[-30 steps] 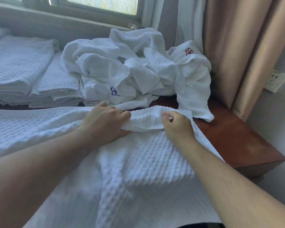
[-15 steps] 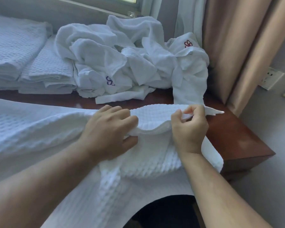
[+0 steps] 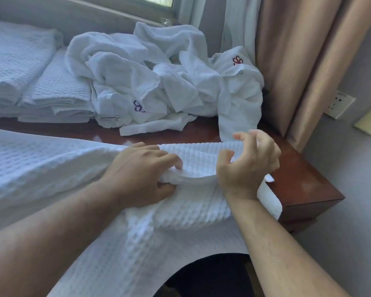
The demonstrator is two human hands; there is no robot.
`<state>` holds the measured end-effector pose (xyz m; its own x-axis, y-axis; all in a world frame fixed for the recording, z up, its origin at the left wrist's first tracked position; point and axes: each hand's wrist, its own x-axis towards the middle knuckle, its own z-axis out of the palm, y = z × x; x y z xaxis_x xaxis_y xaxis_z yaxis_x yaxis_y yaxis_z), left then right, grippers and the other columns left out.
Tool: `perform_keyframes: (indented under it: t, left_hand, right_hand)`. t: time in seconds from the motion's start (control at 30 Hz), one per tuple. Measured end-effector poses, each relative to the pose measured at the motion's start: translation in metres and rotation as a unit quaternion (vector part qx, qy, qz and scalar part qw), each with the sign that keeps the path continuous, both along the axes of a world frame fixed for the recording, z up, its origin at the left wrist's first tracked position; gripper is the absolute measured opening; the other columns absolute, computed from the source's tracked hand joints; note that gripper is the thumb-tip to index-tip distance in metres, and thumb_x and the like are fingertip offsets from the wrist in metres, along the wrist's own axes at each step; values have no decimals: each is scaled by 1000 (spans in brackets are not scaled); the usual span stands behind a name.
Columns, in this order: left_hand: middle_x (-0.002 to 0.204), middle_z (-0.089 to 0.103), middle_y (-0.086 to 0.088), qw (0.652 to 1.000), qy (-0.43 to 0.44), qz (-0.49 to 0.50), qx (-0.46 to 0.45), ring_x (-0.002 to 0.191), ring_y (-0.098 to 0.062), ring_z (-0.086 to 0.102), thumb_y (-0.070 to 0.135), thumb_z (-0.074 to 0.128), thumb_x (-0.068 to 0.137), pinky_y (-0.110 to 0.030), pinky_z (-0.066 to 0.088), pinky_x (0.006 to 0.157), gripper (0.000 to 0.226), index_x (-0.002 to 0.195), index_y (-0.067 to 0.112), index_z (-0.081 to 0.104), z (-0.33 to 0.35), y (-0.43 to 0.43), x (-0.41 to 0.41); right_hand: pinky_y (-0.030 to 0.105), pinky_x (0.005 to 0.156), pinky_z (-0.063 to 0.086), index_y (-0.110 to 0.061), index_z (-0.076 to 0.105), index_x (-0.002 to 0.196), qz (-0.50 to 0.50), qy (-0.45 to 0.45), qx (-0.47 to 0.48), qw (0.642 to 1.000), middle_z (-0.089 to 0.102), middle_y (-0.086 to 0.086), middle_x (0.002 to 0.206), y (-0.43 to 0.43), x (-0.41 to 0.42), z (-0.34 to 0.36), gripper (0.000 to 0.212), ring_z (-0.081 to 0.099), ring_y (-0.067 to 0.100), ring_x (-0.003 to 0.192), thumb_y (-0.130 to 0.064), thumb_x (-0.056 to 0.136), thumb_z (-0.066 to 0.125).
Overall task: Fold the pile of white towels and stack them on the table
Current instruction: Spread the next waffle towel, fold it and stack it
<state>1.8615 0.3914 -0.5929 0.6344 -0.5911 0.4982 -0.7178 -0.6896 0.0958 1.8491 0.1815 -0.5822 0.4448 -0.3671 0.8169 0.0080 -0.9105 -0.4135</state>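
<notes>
Head view: brown table (image 3: 298, 168) beside beige curtain (image 3: 298, 61), grey wall (image 3: 351, 168).

We see a white waffle-weave towel (image 3: 51, 168) spread across the table's near edge at six o'clock, a rumpled towel pile (image 3: 154, 78) at twelve, folded stacks (image 3: 30, 82) at ten.

head-worn view, angled forward and down, close over table (image 3: 304, 179)
</notes>
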Motion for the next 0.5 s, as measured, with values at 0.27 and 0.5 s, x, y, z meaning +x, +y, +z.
perform_keyframes:
  t: [0.27, 0.5]
  left_hand:
    - [71, 63, 11, 1000, 5, -15, -9, 68, -18, 59, 36, 70, 67, -27, 37, 61, 25, 90, 28, 75, -3, 1, -1]
    - [115, 65, 6, 995, -3, 83, 53, 107, -23, 61, 50, 66, 84, -41, 40, 101, 48, 127, 30, 62, -1, 37, -7]
  right_hand:
    - [38, 86, 52, -21, 69, 103, 231, 496, 16, 837, 67, -6, 99, 12, 27, 33, 28, 62, 16, 93, -40, 97, 49]
    - [52, 124, -4, -31, 10, 161, 196, 569, -67, 796, -7, -5, 170, 20, 27, -4, 63, -12, 22, 156, -53, 105, 23]
